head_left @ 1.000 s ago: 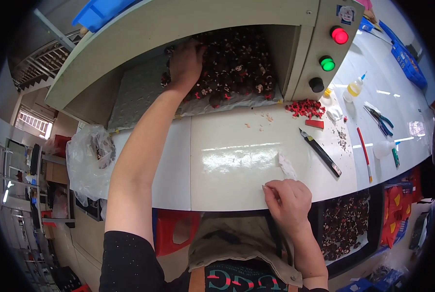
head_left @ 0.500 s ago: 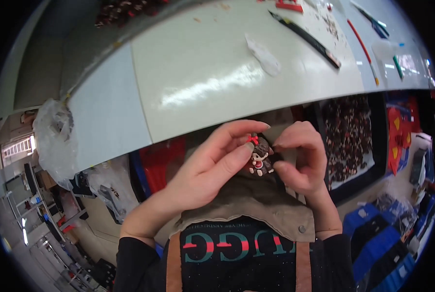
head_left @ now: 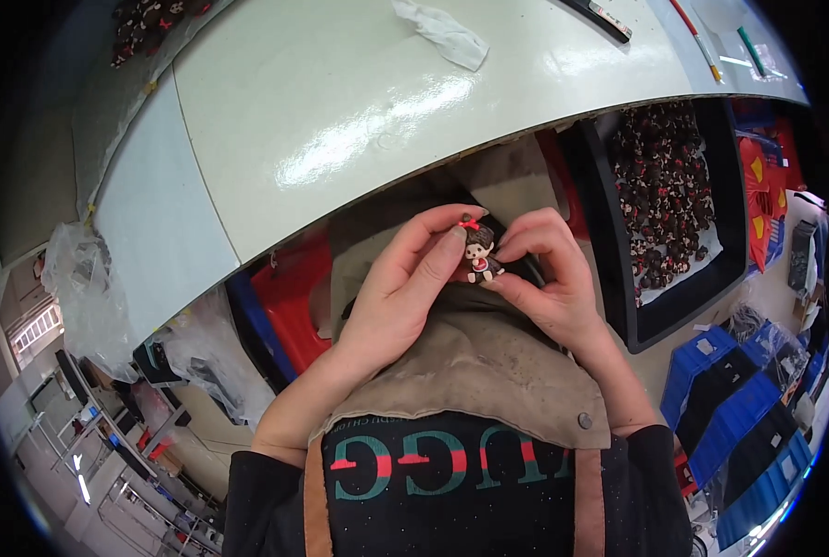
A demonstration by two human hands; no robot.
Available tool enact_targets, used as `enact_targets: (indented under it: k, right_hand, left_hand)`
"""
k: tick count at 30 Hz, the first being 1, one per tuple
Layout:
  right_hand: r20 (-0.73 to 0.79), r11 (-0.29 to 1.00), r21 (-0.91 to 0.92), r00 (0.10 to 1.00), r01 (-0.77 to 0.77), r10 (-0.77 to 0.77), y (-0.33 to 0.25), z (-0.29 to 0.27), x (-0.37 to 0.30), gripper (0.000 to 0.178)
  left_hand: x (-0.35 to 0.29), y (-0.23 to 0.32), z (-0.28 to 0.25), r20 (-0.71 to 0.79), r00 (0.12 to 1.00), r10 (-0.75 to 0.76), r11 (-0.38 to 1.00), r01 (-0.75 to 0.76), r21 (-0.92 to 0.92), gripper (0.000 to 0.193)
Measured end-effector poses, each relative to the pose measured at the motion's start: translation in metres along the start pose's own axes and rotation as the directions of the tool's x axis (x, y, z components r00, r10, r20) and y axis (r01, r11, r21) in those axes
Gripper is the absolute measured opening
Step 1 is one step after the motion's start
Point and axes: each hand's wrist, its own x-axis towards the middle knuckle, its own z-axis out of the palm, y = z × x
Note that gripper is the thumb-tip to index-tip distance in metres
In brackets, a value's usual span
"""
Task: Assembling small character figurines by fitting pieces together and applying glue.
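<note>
A small doll figurine [head_left: 480, 253] with dark brown hair, a red bow, a pale face and a red-and-white front sits between my hands, above my apron and just below the table edge. My left hand [head_left: 403, 283] pinches its head by the bow between thumb and forefinger. From the other side my right hand [head_left: 549, 269] has its thumb and bent fingers closed at the figurine's lower side and back. Whether a smaller piece lies between those right fingertips is hidden.
The white table [head_left: 340, 102] spans the front, holding a crumpled white tissue [head_left: 447, 35], a black cutter knife [head_left: 604, 17] and a red brush [head_left: 697, 39]. At right, a black tray [head_left: 655, 330] contains many similar figurines. Blue bins [head_left: 720, 371] stand lower right; a plastic bag [head_left: 89, 288] hangs at left.
The view has shifted, bringing more of the tray into sight. The figurine stays in my left hand, now turned slightly. My right fingers have moved closer against its lower side.
</note>
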Motion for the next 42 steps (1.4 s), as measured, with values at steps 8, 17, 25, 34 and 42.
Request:
enact_targets:
  k: [8,17,25,34,42]
  right_hand:
    - [0.026,0.998,0.067,0.999,-0.02,0.019,0.005,0.0,0.006,0.026]
    - [0.049,0.997,0.072,0.999,-0.01,0.006,0.0,0.002,0.009,0.028]
    - [0.033,0.995,0.101,0.999,-0.022,0.019,-0.003,0.003,0.008,0.027]
    - [0.047,1.0,0.008,0.999,-0.016,0.015,-0.01,0.0,0.008,0.027]
    - [0.046,0.998,-0.069,0.999,0.005,-0.002,-0.012,0.002,0.007,0.028]
  left_hand:
    - [-0.001,0.003,-0.006,-0.027,1.0,-0.001,1.0,0.001,-0.011,0.033]
    - [0.003,0.004,-0.006,-0.023,1.0,-0.013,0.999,0.014,0.047,0.034]
    - [0.0,0.004,-0.008,-0.001,0.993,0.116,0.977,-0.114,0.181,0.034]
    - [-0.001,0.006,-0.008,0.192,0.939,0.286,0.624,-0.335,0.706,0.039]
    - [0.0,-0.003,-0.007,0.241,0.902,0.358,0.446,-0.392,0.805,0.039]
